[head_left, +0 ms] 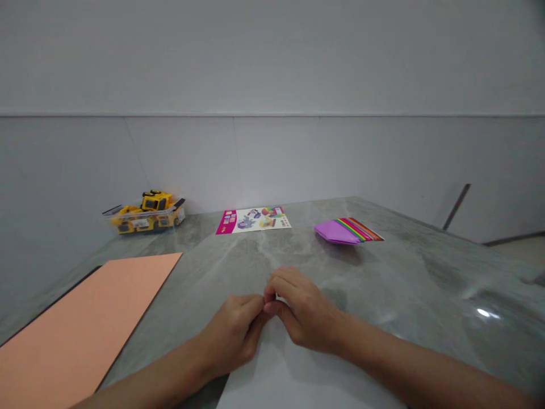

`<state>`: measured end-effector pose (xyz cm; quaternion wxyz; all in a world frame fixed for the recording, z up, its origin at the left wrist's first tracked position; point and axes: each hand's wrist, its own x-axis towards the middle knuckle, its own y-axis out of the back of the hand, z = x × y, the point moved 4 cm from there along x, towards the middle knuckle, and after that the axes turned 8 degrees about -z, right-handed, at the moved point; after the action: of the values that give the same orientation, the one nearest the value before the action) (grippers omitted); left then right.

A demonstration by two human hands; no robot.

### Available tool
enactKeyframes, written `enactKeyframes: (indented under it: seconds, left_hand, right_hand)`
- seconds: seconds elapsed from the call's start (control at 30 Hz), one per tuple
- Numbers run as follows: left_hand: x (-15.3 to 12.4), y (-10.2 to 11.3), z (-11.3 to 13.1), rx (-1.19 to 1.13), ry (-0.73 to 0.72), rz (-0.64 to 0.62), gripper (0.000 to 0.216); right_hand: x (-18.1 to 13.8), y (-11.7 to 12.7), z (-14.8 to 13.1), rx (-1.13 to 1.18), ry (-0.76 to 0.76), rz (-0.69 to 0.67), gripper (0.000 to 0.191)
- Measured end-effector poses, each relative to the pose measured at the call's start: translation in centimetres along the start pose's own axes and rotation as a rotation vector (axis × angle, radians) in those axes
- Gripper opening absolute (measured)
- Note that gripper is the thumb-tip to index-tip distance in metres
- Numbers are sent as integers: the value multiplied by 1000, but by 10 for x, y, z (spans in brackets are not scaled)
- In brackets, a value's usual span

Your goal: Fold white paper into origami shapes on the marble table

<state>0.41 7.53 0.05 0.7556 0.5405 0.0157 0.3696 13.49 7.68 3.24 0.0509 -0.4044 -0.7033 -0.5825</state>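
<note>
Paper sheet [293,378] beneath wrists, left hand [232,335] and right hand [304,312] pinching its far edge

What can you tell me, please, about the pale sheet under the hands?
The sheet is plain, pale grey-white, and looks like thin paper. It lies flat on the grey marbled table, widening toward the viewer and running out of the picture at the bottom. Its far tip is pinched between the fingertips of the left hand and the right hand, which meet there. No print shows on it.
</note>
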Motion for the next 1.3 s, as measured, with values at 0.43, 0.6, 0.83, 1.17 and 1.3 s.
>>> enactKeyframes:
  seconds: [0.43,0.6,0.83,1.17,1.3]
  left_hand:
    - [1,0,-5,-43,55,-17,24]
    - [3,0,-3,-71,35,-17,23]
    - [2,1,-7,-56,76,6,28]
    - [2,0,-7,-57,74,-4,26]
    - [1,0,-5,-70,64,-27,22]
  right_hand:
    - [-5,-10,15,200,-115,23,11]
    - [-5,-14,15,226,-102,13,17]
    - [-6,-16,19,234,-177,34,14]
    - [-5,-17,19,233,-160,0,14]
    - [-5,-18,18,234,-136,-36,18]
